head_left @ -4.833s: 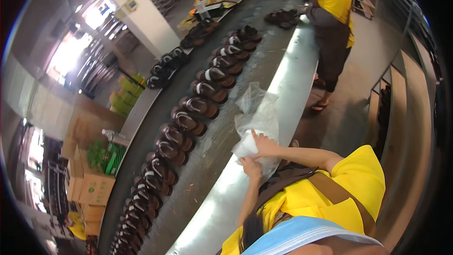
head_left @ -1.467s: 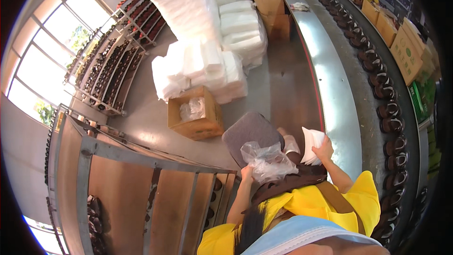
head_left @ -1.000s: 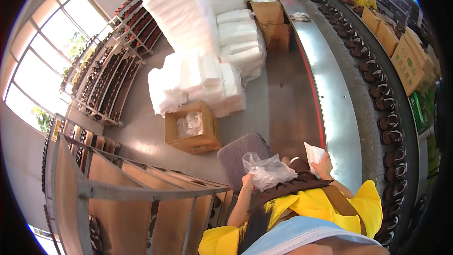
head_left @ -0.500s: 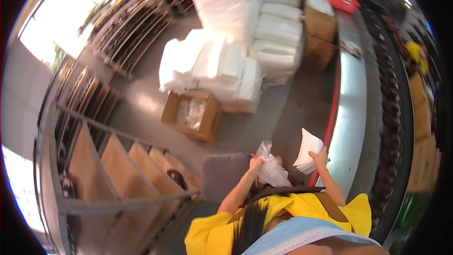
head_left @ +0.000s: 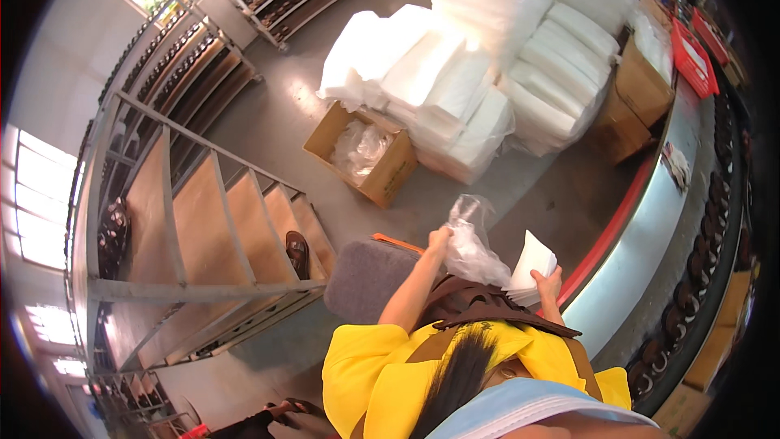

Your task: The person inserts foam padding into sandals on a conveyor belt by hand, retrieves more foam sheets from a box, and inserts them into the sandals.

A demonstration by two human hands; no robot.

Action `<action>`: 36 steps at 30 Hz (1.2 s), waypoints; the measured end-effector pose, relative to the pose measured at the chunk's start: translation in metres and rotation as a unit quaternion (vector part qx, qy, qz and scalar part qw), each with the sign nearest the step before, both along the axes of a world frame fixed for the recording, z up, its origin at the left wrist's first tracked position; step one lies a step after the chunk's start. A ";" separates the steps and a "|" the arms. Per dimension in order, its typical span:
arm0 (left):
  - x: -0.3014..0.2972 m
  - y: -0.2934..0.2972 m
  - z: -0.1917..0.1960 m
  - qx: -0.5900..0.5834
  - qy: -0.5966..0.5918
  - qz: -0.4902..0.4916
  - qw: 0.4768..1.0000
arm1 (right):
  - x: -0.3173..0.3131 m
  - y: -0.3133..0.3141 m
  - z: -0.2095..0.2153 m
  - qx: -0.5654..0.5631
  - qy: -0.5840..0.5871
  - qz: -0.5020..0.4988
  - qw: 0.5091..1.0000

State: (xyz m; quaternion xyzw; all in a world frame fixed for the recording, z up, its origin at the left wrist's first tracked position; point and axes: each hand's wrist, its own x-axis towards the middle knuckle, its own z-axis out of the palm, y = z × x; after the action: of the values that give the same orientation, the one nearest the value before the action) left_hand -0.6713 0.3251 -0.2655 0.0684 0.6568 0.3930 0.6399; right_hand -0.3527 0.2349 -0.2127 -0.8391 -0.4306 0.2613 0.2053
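My left hand (head_left: pixel 439 239) is closed on the top of a clear plastic bag (head_left: pixel 474 250), which hangs crumpled in front of my brown apron (head_left: pixel 463 301). In my right hand (head_left: pixel 548 283) is a stack of white sheets (head_left: pixel 532 264), gripped at its right edge with the thumb on top. Bag and sheets are close together. Beside my left forearm is a grey padded stool seat (head_left: pixel 370 276) with an orange strip (head_left: pixel 396 242) along its far edge. What the bag holds, if anything, cannot be made out.
A metal rack (head_left: pixel 187 289) with slanted brown shelves stands at left, a brown shoe (head_left: pixel 297 254) on it. Ahead are a cardboard box (head_left: pixel 398 167) of plastic bags and white wrapped bundles (head_left: pixel 463 89). A metal-edged conveyor (head_left: pixel 650 232) carrying dark shoes curves along my right.
My view has turned to the right, so the rack, box and bundles sit differently in the picture. Both hands still hold the bag and the sheets, now closer together.
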 end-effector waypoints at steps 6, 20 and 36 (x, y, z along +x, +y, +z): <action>-0.134 0.104 -0.031 0.020 -0.197 0.176 0.964 | -0.007 0.062 -0.006 -0.030 0.022 0.031 0.999; -0.307 0.300 -0.171 -0.256 0.077 0.497 0.826 | -0.051 0.327 0.010 -0.074 -0.092 -0.001 0.993; -0.393 0.446 -0.070 -0.327 0.251 0.318 0.854 | -0.156 0.532 0.044 -0.053 -0.067 0.115 0.990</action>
State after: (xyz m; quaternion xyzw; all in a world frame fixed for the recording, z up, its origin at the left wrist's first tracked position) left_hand -1.0643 0.7712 -0.3351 -0.2609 0.8716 0.3072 0.2790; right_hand -0.5086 0.7665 -0.1682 -0.8093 -0.5228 0.2486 0.0996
